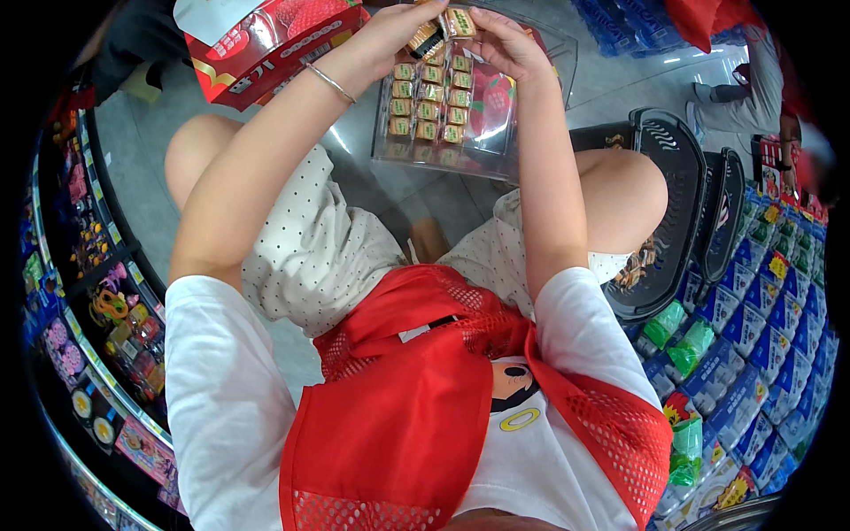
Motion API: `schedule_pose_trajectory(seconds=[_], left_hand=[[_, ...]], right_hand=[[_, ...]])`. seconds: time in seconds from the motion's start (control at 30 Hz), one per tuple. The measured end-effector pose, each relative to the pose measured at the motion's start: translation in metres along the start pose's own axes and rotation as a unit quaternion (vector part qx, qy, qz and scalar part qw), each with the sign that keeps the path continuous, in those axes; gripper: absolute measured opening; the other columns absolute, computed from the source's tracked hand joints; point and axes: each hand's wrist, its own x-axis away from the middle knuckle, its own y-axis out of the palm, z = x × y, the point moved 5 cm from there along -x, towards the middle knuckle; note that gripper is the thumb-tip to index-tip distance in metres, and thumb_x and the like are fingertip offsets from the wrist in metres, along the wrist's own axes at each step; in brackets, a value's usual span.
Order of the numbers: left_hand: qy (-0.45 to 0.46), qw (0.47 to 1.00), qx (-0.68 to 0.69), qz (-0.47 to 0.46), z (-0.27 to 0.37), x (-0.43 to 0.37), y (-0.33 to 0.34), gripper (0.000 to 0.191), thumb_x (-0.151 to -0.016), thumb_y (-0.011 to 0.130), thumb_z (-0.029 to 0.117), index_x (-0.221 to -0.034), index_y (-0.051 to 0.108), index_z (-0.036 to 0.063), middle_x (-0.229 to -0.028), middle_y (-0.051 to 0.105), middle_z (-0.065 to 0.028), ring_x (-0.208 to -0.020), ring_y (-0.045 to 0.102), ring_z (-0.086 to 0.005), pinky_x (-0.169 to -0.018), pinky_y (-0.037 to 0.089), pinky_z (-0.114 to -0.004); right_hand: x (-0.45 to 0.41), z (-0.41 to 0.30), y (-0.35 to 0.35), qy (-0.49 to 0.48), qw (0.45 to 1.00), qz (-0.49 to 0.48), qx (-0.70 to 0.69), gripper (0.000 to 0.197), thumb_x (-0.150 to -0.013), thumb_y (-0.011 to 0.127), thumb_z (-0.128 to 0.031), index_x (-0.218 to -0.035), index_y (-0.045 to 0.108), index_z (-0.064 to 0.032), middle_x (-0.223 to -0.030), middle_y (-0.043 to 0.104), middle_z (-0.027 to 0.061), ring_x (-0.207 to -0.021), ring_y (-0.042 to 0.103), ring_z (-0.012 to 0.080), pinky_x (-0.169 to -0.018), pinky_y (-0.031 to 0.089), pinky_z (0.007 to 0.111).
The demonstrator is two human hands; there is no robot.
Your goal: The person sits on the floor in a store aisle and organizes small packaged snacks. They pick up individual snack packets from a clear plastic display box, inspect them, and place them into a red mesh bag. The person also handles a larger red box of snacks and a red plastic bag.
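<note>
Near the top of the head view, my left hand [392, 33] grips small wrapped snack packets [425, 41], one showing a dark band. Opposite it, the fingertips of my right hand [514, 48] pinch another clear-wrapped packet [459, 24] with a tan face and green print. Both hands are above a clear plastic bin [495, 166]. Inside it, similar wrapped packets [426, 111] lie in three columns. Strawberry pictures [493, 99] show at the right of these columns. Part of the bin's far side is hidden by my hands.
A red printed carton [265, 50] stands left of the bin. Black baskets [664, 219], one with loose packets [634, 269], are by my right knee. Stocked shelves [113, 265] curve along the left; blue packages [744, 332] fill the right. Another person [750, 99] is at the upper right.
</note>
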Motion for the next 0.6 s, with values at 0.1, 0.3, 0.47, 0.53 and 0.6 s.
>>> schedule_pose_trajectory(seconds=[0.1, 0.3, 0.47, 0.53, 0.6], left_hand=[[-0.017, 0.999, 0.025, -0.024, -0.006, -0.007, -0.009, 0.024, -0.086, 0.047, 0.027, -0.089, 0.057, 0.0056, -0.081, 0.060, -0.0038, -0.070, 0.057, -0.0129, -0.062, 0.046, -0.026], [-0.006, 0.999, 0.035, -0.012, -0.005, -0.020, -0.020, 0.021, -0.086, 0.046, 0.023, -0.088, 0.057, 0.0052, -0.076, 0.059, -0.0028, -0.064, 0.057, -0.0113, -0.058, 0.046, -0.024], [-0.003, 0.999, 0.038, 0.006, 0.002, -0.015, -0.019, 0.021, -0.086, 0.046, 0.022, -0.087, 0.057, 0.0052, -0.074, 0.059, -0.0023, -0.062, 0.056, -0.0106, -0.055, 0.045, -0.023], [-0.011, 0.999, 0.038, 0.003, 0.005, -0.011, -0.011, 0.020, -0.086, 0.046, 0.022, -0.088, 0.057, 0.0050, -0.074, 0.059, -0.0025, -0.063, 0.056, -0.0107, -0.056, 0.046, -0.023], [-0.019, 0.998, 0.051, -0.026, 0.004, -0.011, -0.009, 0.020, -0.086, 0.046, 0.021, -0.090, 0.056, 0.0042, -0.075, 0.059, -0.0030, -0.064, 0.057, -0.0109, -0.057, 0.046, -0.023]], right_hand=[[0.001, 0.008, -0.004, 0.002, 0.996, 0.057, -0.075, 0.024, -0.084, 0.049, -0.022, -0.094, 0.055, 0.0000, -0.084, 0.060, 0.0110, -0.072, 0.059, 0.0196, -0.062, 0.050, 0.030], [0.015, 0.061, -0.122, 0.173, 0.960, 0.216, -0.053, 0.027, -0.083, 0.052, -0.020, -0.098, 0.052, 0.0026, -0.086, 0.059, 0.0103, -0.072, 0.060, 0.0168, -0.056, 0.052, 0.021], [0.027, 0.109, -0.172, 0.147, 0.880, 0.451, 0.011, 0.013, -0.079, 0.051, 0.000, -0.091, 0.052, 0.0020, -0.082, 0.056, 0.0101, -0.066, 0.058, 0.0155, -0.053, 0.052, 0.017], [0.018, 0.136, -0.205, 0.075, 0.876, 0.477, 0.008, 0.012, -0.076, 0.051, 0.005, -0.087, 0.051, 0.0004, -0.080, 0.055, 0.0080, -0.067, 0.058, 0.0160, -0.052, 0.052, 0.018], [0.011, 0.152, -0.228, 0.078, 0.889, 0.448, 0.061, 0.014, -0.073, 0.052, 0.009, -0.080, 0.047, -0.0025, -0.078, 0.053, 0.0045, -0.069, 0.058, 0.0171, -0.052, 0.051, 0.021]])
